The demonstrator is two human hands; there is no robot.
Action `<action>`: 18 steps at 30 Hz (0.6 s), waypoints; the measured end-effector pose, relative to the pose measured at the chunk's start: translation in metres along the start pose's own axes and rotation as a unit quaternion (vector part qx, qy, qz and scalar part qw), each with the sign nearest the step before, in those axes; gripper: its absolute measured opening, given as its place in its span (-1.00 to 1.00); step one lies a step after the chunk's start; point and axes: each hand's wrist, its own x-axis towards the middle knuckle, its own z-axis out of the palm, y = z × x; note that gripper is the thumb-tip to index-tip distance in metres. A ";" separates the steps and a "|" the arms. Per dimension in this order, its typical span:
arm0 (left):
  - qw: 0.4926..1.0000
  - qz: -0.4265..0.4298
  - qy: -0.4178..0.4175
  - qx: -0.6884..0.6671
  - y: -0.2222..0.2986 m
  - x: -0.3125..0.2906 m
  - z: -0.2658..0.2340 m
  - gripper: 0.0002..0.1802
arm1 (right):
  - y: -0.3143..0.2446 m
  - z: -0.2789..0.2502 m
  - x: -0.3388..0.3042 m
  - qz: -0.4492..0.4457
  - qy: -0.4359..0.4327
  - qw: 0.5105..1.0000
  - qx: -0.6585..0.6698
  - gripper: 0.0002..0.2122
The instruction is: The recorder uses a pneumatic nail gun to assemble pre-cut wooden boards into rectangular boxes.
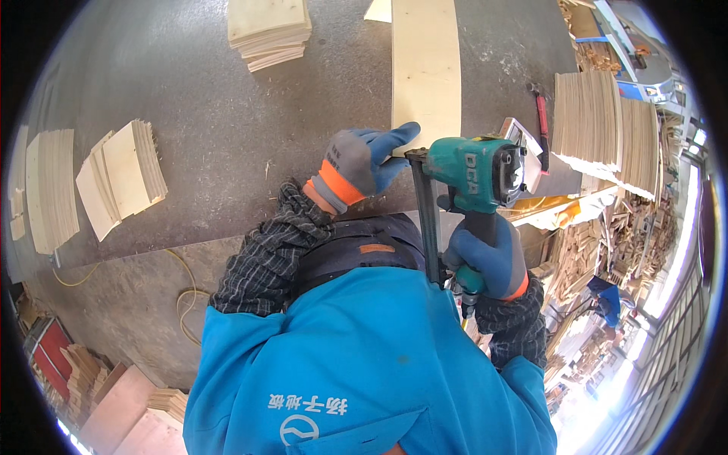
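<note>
1. Gripping the green nail gun [464, 173] in the head view, your right hand [491, 254] wraps its handle, right of centre.
2. Your left hand [362, 163] meets the lower end of the pale board [426, 64], upper centre; whether it's clamped, I cannot tell.
3. Ideally, keep that hand clear of the gun's nose.

nail gun [464, 171]: 1 | long board [427, 68]: 1 | gloves [361, 164]: 2 | hammer [542, 121]: 1 | table [197, 91]: 1
</note>
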 end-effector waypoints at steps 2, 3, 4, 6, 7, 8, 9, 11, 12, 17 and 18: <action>1.000 -0.006 -0.002 -0.005 0.000 0.000 0.000 -0.40 | 0.009 -0.003 0.002 0.002 0.019 0.998 -0.053 -0.55; 1.000 -0.002 0.002 -0.007 -0.001 0.000 0.001 -0.39 | 0.006 -0.001 0.003 0.002 0.018 0.998 -0.054 -0.55; 1.000 0.002 0.006 -0.009 -0.001 -0.001 0.001 -0.38 | 0.003 0.001 0.002 -0.001 0.013 0.999 -0.045 -0.57; 1.000 0.003 0.004 -0.004 -0.001 -0.001 0.000 -0.36 | 0.002 0.004 0.003 -0.003 0.009 0.999 -0.037 -0.58; 1.000 0.004 0.001 0.000 0.000 -0.001 0.000 -0.35 | 0.004 0.005 0.004 -0.005 0.013 0.998 -0.056 -0.50; 1.000 0.003 0.002 0.000 0.001 0.000 -0.002 -0.35 | 0.005 0.005 0.005 -0.007 0.017 0.997 -0.074 -0.43; 1.000 0.000 -0.005 -0.003 0.003 0.000 -0.004 -0.34 | 0.006 0.005 0.006 -0.007 0.016 0.997 -0.075 -0.43; 1.000 -0.003 -0.012 -0.006 0.002 0.000 -0.004 -0.33 | 0.006 0.003 0.007 -0.009 0.007 0.998 -0.057 -0.52; 1.000 -0.004 -0.012 -0.008 0.001 0.000 -0.004 -0.33 | 0.006 0.003 0.007 -0.008 0.008 0.998 -0.058 -0.52; 1.000 -0.010 -0.017 -0.012 0.001 0.000 -0.004 -0.33 | 0.009 0.002 0.007 -0.012 0.013 0.996 -0.090 -0.49; 1.000 -0.012 -0.017 -0.010 0.000 -0.001 -0.003 -0.33 | 0.007 0.003 0.006 -0.012 0.012 0.996 -0.090 -0.49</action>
